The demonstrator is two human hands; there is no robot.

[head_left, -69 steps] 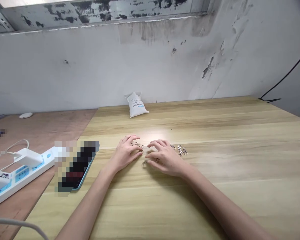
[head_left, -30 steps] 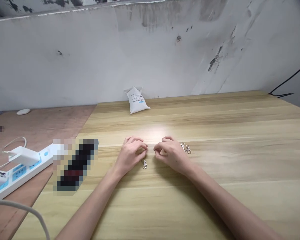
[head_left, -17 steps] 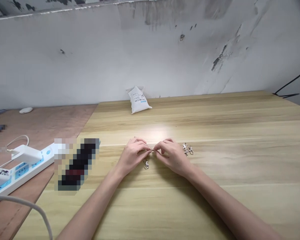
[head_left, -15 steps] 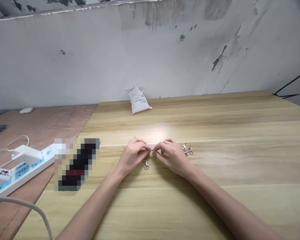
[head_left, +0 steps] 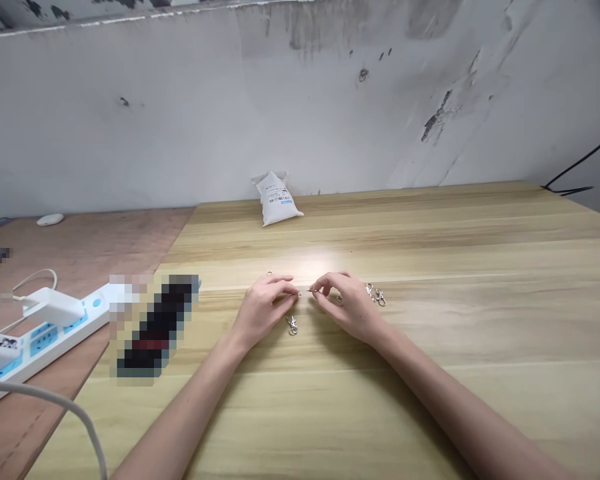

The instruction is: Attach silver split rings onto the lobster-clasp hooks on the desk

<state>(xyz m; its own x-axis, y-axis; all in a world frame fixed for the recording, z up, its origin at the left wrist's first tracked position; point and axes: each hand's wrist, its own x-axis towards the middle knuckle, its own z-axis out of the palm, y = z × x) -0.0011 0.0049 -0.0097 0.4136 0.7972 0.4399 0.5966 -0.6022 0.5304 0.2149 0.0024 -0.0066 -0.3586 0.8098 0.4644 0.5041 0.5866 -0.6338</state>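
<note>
My left hand [head_left: 264, 305] is closed in a pinch, with a tiny metallic bit [head_left: 299, 294] at its fingertips, too small to name. Facing it across a narrow gap, my right hand [head_left: 349, 307] pinches a small, thin, dark piece [head_left: 309, 291] between thumb and index finger. A silver lobster clasp [head_left: 293, 325] lies on the table just below my left fingers. Beside my right hand lie more lobster clasps [head_left: 381, 297], one partly covered by the hand. A small ring [head_left: 339, 299] shows by the right fingers, and another ring [head_left: 269, 273] peeks out behind my left hand.
A white printed packet [head_left: 279, 200] stands on the wooden table [head_left: 455, 267] near the stained wall. To the left are a blurred-out dark object [head_left: 157, 327], a white power strip [head_left: 45, 343] with plugged-in chargers, and a pale cable [head_left: 75, 410] in the foreground.
My hands have drawn apart at the fingertips, opening a small gap between them. My right hand has shifted slightly up and now covers part of the clasps beside it.
</note>
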